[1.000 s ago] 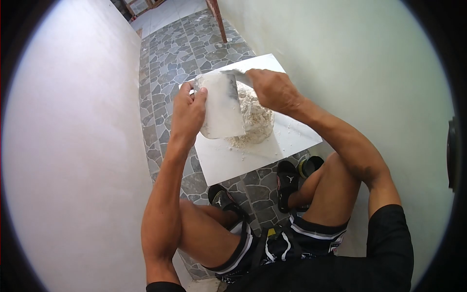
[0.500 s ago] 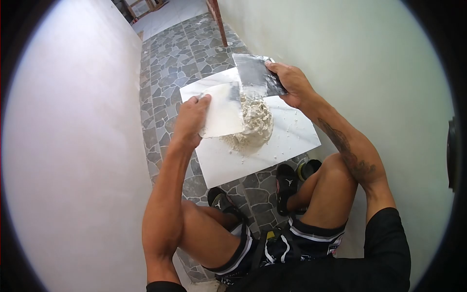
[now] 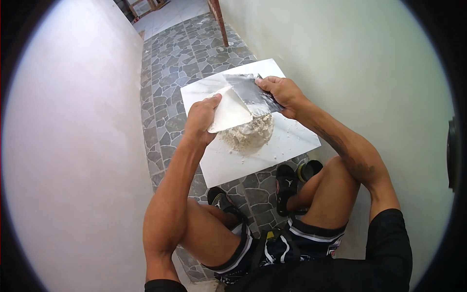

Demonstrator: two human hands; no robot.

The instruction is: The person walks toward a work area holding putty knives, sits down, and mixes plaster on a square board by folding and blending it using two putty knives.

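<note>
My left hand (image 3: pixel 201 118) is closed on the edge of a flat scraper coated in white (image 3: pixel 230 111), thumb on top. A dark grey flat scraper (image 3: pixel 249 91), smeared with white, is gripped at its outer edge by my right hand (image 3: pixel 285 95). The two scrapers meet or overlap at their inner edges; I cannot tell if they touch. Just below them sits a lumpy off-white heap of putty-like mix (image 3: pixel 246 136), its far side hidden by the scrapers. It lies on a white marbled board (image 3: pixel 216 168), with crumbs scattered around it.
Grey stone-patterned tiles (image 3: pixel 170 73) cover the floor. Pale walls stand close on the left (image 3: pixel 82 146) and right (image 3: pixel 331 48). A brown wooden leg (image 3: pixel 220 24) stands beyond the board. Near my right shoe (image 3: pixel 287 187) is a small round container (image 3: pixel 306 171).
Both hands have come closer together and the scrapers with them. The right one has moved down and left, the left one slightly right and tilted. More of the heap's top is covered.
</note>
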